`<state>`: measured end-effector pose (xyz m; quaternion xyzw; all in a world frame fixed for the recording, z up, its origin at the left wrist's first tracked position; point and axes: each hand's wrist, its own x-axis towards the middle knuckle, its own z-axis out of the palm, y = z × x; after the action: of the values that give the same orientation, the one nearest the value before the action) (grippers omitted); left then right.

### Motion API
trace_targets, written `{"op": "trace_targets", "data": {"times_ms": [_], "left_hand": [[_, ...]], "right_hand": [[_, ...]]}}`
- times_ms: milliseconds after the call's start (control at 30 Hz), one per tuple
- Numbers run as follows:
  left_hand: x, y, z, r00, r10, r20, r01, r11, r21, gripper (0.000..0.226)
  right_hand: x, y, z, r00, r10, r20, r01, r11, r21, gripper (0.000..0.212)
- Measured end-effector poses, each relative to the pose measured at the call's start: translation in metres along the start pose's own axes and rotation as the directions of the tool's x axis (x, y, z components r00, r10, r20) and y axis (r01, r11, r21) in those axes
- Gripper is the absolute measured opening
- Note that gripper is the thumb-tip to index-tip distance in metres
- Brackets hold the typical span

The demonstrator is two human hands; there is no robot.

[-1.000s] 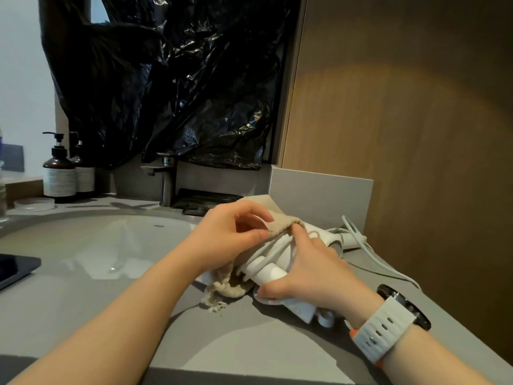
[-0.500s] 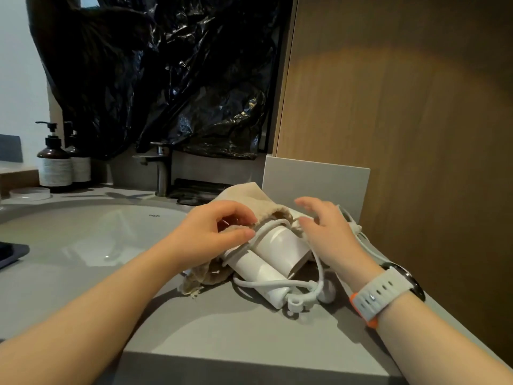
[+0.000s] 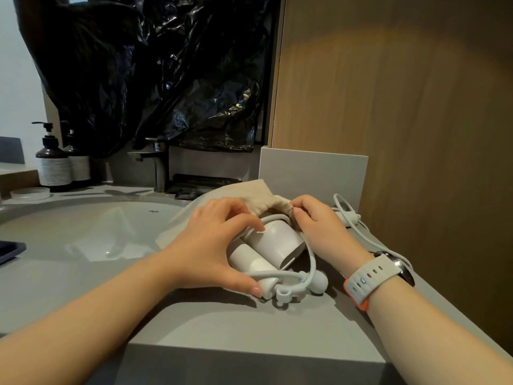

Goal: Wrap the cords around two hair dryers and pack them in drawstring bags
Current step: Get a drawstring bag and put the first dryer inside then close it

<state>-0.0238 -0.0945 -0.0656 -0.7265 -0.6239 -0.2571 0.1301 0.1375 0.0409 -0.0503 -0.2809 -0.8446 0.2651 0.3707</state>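
The left grip [image 3: 213, 245] is holding the white hair dryer [image 3: 277, 243] on the table [image 3: 249, 323]; just behind the dryer, the right grip [image 3: 319, 226] is pinching the drawstring bag [image 3: 249, 195].

A grey countertop [image 3: 222, 323] fills the lower view, with a white oval sink basin [image 3: 91, 232] sunk into it at nine o'clock. A brushed-metal faucet [image 3: 158, 165] stands at the basin's one o'clock, and a black ribbed object [image 3: 200, 183], too dark to identify, lies just to the faucet's right. At the basin's eleven o'clock stand two dark pump bottles [image 3: 52, 165], touching, with a shallow clear dish [image 3: 30, 193] just in front. A dark tray corner [image 3: 9, 250] shows at the left edge. Crinkled black plastic sheeting [image 3: 166, 65] hangs at twelve o'clock. A wood-grain wall panel [image 3: 402, 107] covers two o'clock, a low grey upstand [image 3: 311, 173] at its foot.
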Motion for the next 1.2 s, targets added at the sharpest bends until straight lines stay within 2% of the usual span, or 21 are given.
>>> {"op": "trace_targets", "data": {"times_ms": [100, 233, 300, 467, 633, 733, 833, 933, 1067, 1100, 1200], "left_hand": [[-0.003, 0.000, 0.000, 1.000, 0.003, -0.010, -0.003, 1.000, 0.003, 0.074], [-0.011, -0.011, -0.010, 0.994, -0.061, 0.092, 0.076, 0.982, -0.171, 0.064], [-0.018, -0.016, -0.014, 0.986, -0.087, 0.145, 0.121, 0.961, -0.248, 0.071], [-0.026, -0.003, -0.011, 0.976, -0.066, 0.206, 0.112, 0.969, -0.219, 0.085], [-0.031, 0.001, -0.008, 0.977, -0.020, 0.213, 0.063, 0.978, -0.201, 0.100], [-0.033, 0.001, -0.007, 0.992, -0.018, 0.127, 0.047, 0.971, -0.235, 0.095], [-0.033, 0.001, -0.009, 0.996, -0.025, 0.080, 0.045, 0.966, -0.255, 0.096], [-0.031, 0.000, -0.010, 0.996, -0.092, 0.015, 0.091, 0.943, -0.319, 0.084], [-0.026, -0.003, -0.010, 0.990, -0.140, -0.020, 0.125, 0.928, -0.351, 0.080], [-0.025, -0.003, -0.010, 0.989, -0.143, -0.025, 0.126, 0.930, -0.346, 0.081], [-0.023, -0.003, -0.010, 0.992, -0.123, -0.037, 0.105, 0.939, -0.327, 0.081]], "right_hand": [[-0.004, 0.000, -0.003, 1.000, -0.012, -0.008, 0.012, 1.000, -0.004, 0.019], [-0.012, 0.000, -0.006, 0.998, -0.026, -0.058, 0.024, 0.999, -0.021, 0.019], [-0.017, 0.001, -0.007, 0.998, -0.024, -0.064, 0.021, 0.999, -0.034, 0.018], [-0.035, 0.001, -0.009, 0.994, -0.104, -0.034, 0.099, 0.987, -0.128, 0.010], [-0.051, -0.003, -0.016, 0.991, -0.124, 0.059, 0.134, 0.971, -0.196, 0.029], [-0.053, -0.003, -0.017, 0.993, -0.079, 0.086, 0.086, 0.993, -0.080, 0.030], [-0.054, -0.003, -0.018, 0.991, -0.022, 0.135, 0.005, 0.992, 0.124, 0.008], [-0.054, -0.003, -0.016, 0.981, -0.006, 0.193, -0.010, 0.997, 0.079, 0.060], [-0.054, -0.007, -0.011, 0.957, -0.009, 0.289, 0.024, 0.998, -0.050, 0.102], [-0.054, -0.007, -0.010, 0.956, -0.007, 0.292, 0.034, 0.996, -0.087, 0.104], [-0.053, -0.008, -0.007, 0.982, -0.044, 0.183, 0.058, 0.996, -0.073, 0.080]]}}
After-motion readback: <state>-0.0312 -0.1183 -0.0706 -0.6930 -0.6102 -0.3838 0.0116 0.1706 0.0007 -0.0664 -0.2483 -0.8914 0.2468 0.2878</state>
